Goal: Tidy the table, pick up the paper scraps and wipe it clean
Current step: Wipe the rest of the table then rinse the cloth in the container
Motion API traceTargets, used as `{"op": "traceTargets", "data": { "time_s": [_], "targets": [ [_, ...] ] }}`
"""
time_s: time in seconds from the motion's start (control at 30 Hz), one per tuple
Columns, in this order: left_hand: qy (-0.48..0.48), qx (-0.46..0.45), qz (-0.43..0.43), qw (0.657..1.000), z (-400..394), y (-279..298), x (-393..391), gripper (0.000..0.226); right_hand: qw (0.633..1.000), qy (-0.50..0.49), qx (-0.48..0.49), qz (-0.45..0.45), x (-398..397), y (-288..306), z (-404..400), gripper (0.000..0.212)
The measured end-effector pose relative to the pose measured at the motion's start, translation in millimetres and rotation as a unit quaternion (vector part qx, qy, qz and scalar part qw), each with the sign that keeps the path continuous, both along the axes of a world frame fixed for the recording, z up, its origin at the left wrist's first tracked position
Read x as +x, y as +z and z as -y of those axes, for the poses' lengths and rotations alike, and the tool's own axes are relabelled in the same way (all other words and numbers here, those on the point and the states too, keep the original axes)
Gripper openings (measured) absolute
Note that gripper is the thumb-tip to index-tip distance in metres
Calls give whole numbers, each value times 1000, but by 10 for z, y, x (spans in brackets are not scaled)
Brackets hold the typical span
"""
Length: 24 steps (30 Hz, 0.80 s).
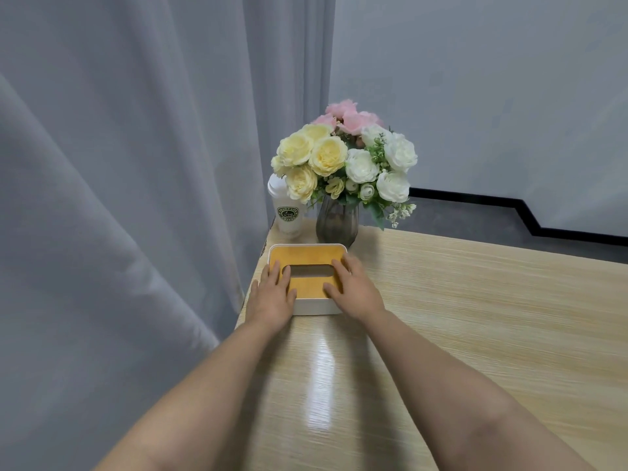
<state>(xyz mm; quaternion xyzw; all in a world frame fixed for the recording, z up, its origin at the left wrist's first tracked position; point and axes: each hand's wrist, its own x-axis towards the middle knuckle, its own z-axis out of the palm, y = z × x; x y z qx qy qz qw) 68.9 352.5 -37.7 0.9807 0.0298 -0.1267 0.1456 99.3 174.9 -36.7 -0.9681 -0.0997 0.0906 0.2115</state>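
From the head camera, a pale wood-grain table [475,317] fills the lower right, with a glossy streak of reflected light running down its near part between the two forearms. At the table's far left corner lies a white rectangular tissue box with a yellow-orange wooden lid [307,258] that has an oval slot cut in its middle. The left hand [272,294] rests on the box's left end, its fingers extended and laid flat across the lid edge, one fingertip reaching the left end of the slot; they are relaxed and wrap around nothing. The right hand [351,287] rests on the box's right end, fingers likewise stretched out flat on the lid, the thumb lying on the lid's near part; it too grasps nothing.

Just behind the box stands a dark ribbed glass vase [337,224] holding a bouquet of yellow, white and pink artificial roses [346,158]. To the vase's left, near the table edge, is a white lidded paper coffee cup with a green round logo [287,212], partly hidden by the yellow blooms. Grey curtains [136,164] hang along the left side, and a grey wall with a black skirting line [509,96] is behind.
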Motion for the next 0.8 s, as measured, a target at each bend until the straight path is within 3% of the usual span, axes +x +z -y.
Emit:
{"op": "traceTargets", "data": {
  "time_s": [0.17,0.5,0.7,0.8],
  "targets": [
    [-26,50,-70,996,25,-88,5,59,994,40,-74,-68,42,-50,-41,66],
    [-78,51,-90,992,-169,-76,205,58,996,-29,-15,-81,-86,-182,-271,64],
    [-66,58,-40,995,-234,-65,247,65,996,-5,-74,-45,-62,-181,-198,70],
    [-59,51,-35,996,-224,-91,235,67,995,10,-77,-58,-64,-142,-188,84]
  ]
}}
